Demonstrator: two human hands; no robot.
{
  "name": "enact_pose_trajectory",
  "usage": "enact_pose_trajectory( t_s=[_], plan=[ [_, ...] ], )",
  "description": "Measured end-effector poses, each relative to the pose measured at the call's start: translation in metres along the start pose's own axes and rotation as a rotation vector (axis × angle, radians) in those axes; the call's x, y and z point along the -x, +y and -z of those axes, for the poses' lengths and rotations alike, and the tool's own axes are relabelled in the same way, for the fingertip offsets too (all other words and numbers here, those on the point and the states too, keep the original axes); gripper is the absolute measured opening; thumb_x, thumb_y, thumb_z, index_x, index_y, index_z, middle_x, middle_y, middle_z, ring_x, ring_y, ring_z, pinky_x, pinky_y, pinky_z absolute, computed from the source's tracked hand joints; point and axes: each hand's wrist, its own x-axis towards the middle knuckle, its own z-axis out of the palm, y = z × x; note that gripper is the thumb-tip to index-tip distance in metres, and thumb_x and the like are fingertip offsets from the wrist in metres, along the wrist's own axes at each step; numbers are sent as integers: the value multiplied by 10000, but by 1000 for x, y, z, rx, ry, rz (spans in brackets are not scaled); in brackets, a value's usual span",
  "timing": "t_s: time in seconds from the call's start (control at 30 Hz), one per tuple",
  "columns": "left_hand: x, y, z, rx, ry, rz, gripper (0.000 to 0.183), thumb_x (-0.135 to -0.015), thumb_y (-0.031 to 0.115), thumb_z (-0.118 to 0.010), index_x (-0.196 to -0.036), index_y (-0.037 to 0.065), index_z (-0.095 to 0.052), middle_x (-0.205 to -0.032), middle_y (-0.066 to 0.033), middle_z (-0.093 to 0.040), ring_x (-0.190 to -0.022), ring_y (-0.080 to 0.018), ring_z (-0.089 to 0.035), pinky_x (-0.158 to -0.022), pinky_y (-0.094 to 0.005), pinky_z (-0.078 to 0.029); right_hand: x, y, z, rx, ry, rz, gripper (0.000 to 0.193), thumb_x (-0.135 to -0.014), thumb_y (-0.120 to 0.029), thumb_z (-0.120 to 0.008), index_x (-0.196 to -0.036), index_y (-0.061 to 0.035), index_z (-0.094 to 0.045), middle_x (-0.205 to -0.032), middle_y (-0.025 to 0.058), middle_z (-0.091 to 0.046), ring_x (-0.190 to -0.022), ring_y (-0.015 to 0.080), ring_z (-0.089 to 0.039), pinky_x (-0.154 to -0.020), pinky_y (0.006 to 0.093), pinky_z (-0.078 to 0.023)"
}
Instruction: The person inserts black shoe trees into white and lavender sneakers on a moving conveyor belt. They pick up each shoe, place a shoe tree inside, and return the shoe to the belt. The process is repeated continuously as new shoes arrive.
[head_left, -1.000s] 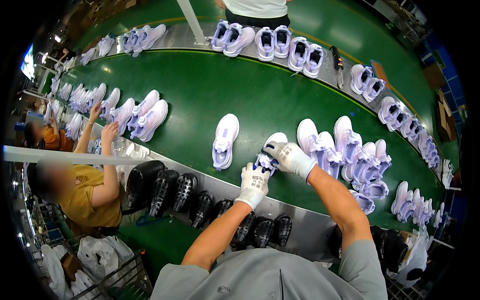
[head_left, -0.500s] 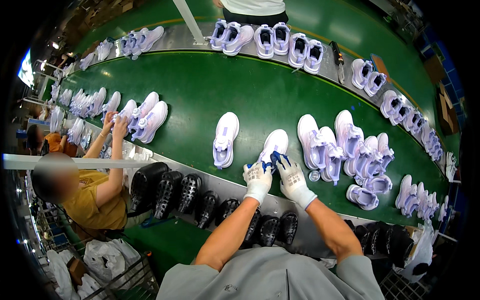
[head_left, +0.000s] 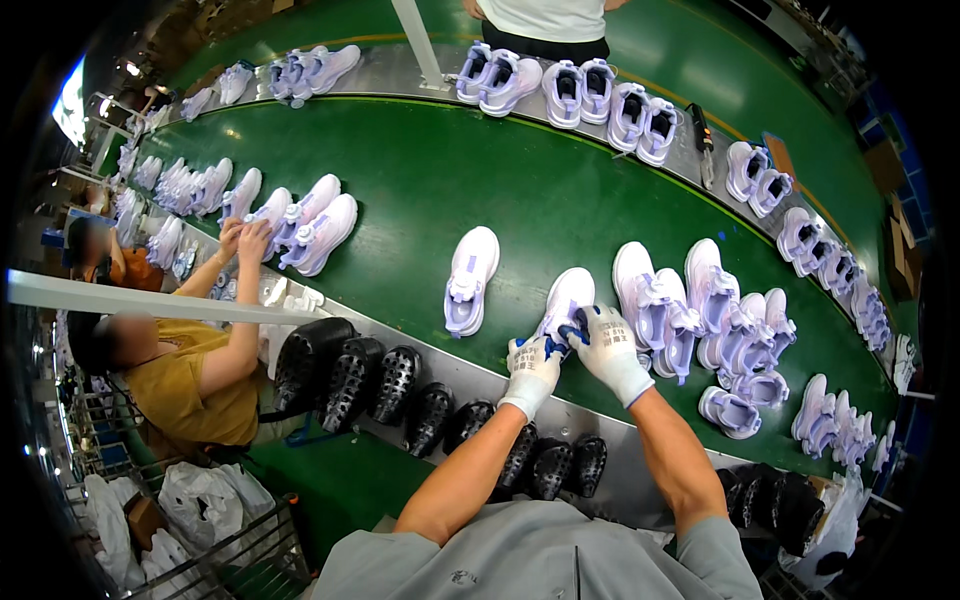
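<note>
A pale pink-and-lavender sneaker (head_left: 571, 292) lies on the green worktop in front of me, its toe pointing away. My left hand (head_left: 533, 368), in a white glove with blue fingertips, grips the left side of its ankle opening. My right hand (head_left: 608, 348), gloved alike, bends its fingers in at the tongue from the right. Both sets of fingertips nearly meet there and cover the heel end, so exactly what they pinch is hidden. A second sneaker (head_left: 471, 278) of the same kind stands alone just to the left, untouched.
More sneakers (head_left: 648, 305) crowd the worktop to my right, and pairs line the far metal ledge (head_left: 437, 92). Black studded shoe-shaped forms (head_left: 400, 386) stand along the near edge. At left a co-worker in a yellow shirt (head_left: 190, 395) handles sneakers; another person (head_left: 548, 22) stands across.
The view has shifted, so the scene sits farther right. My right hand has turned and curled its fingers closer over the tongue; my left hand stays at the opening.
</note>
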Motion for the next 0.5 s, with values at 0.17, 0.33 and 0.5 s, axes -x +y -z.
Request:
enact_pose_trajectory(
  t_s=[0.17,0.33,0.5],
  plan=[
    [-1,11,5,28,-79,2,271,-930,269,-540,-917,61,-714,-999,-151,-698,-955,-343,-602,-954,-462,-373,-5,-21,6,67,-124,-204,386,-873,-364,-698,-1078,-38,-675,-1083,182,-667,-1036,336,-647,-872,432,-528],
    [-1,10,9,89,-32,27,276,-930,269,-541,-922,51,-710,-1013,-149,-701,-956,-348,-604,-963,-458,-372,4,0,-6,-26,141,26,395,-881,-391,-687,-1087,-54,-666,-1050,160,-680,-1016,327,-659,-856,422,-539],
    [-7,18,11,7,-210,-23,271,-926,263,-534,-915,52,-704,-1060,-171,-690,-967,-358,-614,-968,-472,-373,-9,-14,1,85,-109,-113,377,-880,-389,-682,-1077,-69,-659,-1064,158,-686,-958,327,-688,-815,419,-553]
  ],
)
